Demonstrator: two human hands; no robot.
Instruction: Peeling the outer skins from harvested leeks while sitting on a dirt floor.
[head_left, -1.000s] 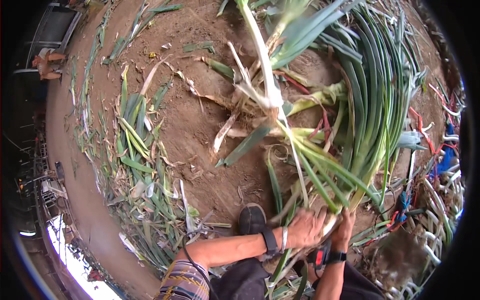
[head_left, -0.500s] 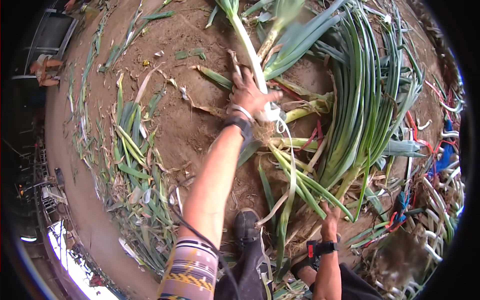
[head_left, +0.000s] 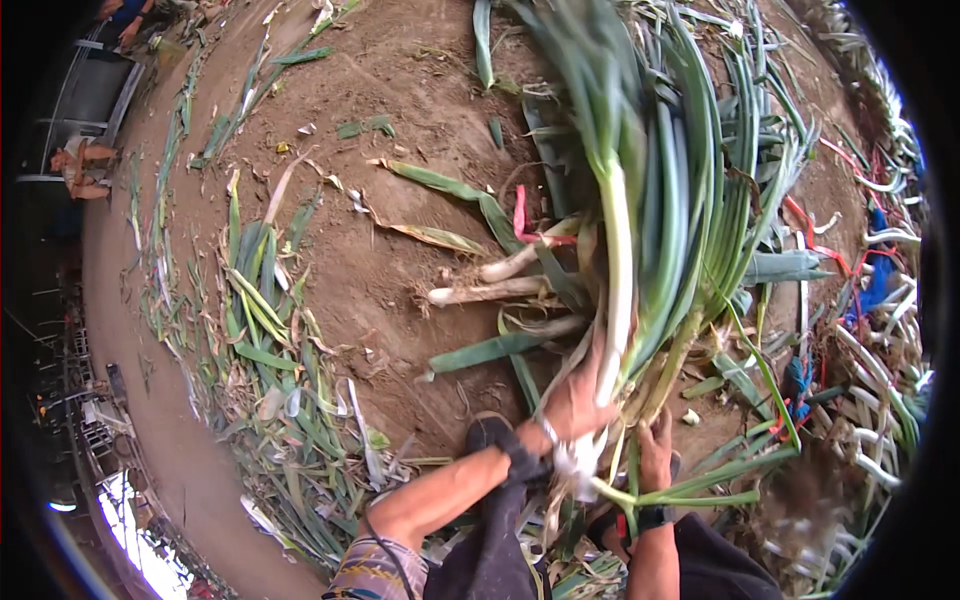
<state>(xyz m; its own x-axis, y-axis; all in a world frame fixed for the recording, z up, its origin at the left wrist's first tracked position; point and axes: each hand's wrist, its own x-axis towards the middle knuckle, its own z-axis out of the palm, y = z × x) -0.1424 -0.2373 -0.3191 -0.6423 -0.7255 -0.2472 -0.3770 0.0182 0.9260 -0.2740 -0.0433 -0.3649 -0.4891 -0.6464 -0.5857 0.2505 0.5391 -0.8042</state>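
Note:
My left hand is closed round the white lower stem of a leek, whose blurred green leaves point away from me. Pale roots hang just below that hand. Close by on the right, my right hand grips the lower stalks of a large bunch of leeks with long green leaves fanning up and to the right. The fingers of the right hand are partly hidden behind the stalks. Thin green stalks stick out sideways near my right wrist.
Loose leeks lie on the brown dirt left of the bunch, by a red strip. Leaf scraps litter the ground further left. White-stemmed leeks and a blue tie lie at right. My shoe is below.
My left hand has come back toward me and to the right with the leek, now beside the bunch. My right hand stays at the bunch's lower stalks. Loose leeks at the left are uncovered.

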